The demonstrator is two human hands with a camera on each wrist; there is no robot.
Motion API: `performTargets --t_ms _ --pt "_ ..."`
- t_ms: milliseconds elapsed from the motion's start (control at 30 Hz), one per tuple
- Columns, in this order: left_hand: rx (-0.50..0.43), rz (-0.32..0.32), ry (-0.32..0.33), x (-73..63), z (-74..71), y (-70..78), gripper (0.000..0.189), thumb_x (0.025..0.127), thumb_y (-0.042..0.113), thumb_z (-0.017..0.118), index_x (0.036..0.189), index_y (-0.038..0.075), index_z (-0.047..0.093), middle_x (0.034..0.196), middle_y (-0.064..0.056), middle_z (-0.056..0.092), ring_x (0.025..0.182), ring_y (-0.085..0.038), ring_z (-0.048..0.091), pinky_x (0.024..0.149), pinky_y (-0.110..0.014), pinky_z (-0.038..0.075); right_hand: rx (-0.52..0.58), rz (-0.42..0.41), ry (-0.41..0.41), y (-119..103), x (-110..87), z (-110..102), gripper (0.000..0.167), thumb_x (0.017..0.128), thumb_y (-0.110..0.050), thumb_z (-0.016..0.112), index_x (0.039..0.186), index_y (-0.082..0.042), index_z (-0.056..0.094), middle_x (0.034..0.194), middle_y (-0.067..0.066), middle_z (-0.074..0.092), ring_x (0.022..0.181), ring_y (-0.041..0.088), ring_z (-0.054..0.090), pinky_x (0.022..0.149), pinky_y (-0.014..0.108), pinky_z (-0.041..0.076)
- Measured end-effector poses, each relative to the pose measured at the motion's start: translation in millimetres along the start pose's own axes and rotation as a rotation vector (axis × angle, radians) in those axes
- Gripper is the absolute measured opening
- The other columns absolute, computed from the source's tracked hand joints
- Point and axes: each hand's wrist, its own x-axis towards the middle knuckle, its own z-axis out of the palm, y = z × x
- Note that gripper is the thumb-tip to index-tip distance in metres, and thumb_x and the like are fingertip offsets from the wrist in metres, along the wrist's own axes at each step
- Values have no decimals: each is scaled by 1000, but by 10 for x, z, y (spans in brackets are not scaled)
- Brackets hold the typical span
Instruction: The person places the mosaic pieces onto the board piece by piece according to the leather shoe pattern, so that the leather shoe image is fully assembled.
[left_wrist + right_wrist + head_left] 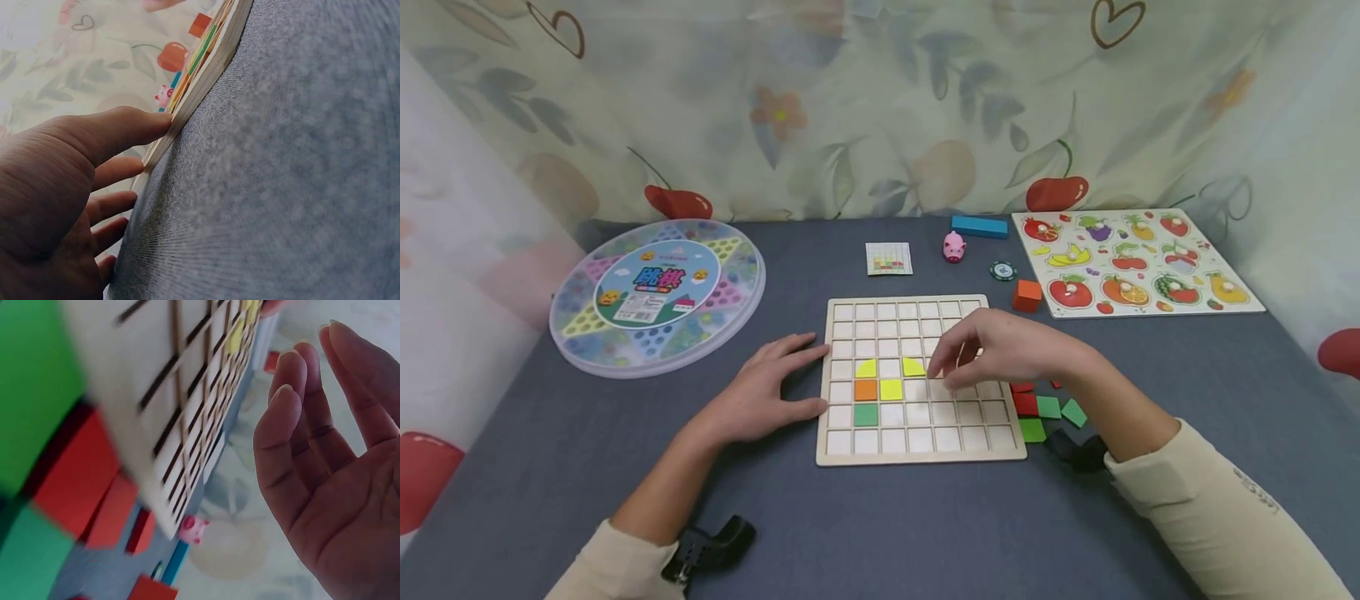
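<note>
A wooden grid board [917,457] lies flat in front of me. Its left part holds an orange square [866,390], a green square [866,414], a yellow square [891,389] and two yellow rounded pieces [913,367]. My left hand [756,396] touches the board's left edge with thumb and fingertips, its fingers spread. Over the right half hovers my right hand [996,350], fingers loosely bent; in the right wrist view no piece shows between thumb and fingers. Part of the grid is hidden beneath it.
Right of the board lie loose red tiles [1025,404] and green tiles [1048,407]. Behind it are a patterned card [889,259], pink pig [954,247], blue block [979,227], chip [1002,271] and orange cube [1027,296]. A fruit board [1150,302] and round game box [745,308] flank these.
</note>
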Motion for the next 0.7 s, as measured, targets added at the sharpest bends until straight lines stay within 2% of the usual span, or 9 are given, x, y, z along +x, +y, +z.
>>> performTargets --t_ms 367,500,700 --pt "5 -2 0 6 2 -3 75 93 37 75 159 19 43 169 -13 29 155 -42 21 118 -69 24 19 41 54 289 -280 -105 21 93 -18 78 113 -12 79 101 0 73 92 20 63 79 30 54" --pt "2 1 3 1 2 -1 75 93 38 75 159 19 44 169 -13 29 155 -42 22 117 -69 24 11 92 83 419 -351 -137 22 92 -19 79 114 -12 77 101 1 72 91 20 63 77 30 54" --pt "-2 -13 1 -5 -2 5 75 93 38 75 159 19 44 169 -12 29 155 -41 21 118 -69 25 -49 167 118 581 -414 -153 18 91 -17 80 106 -12 73 95 1 69 83 18 63 72 31 53"
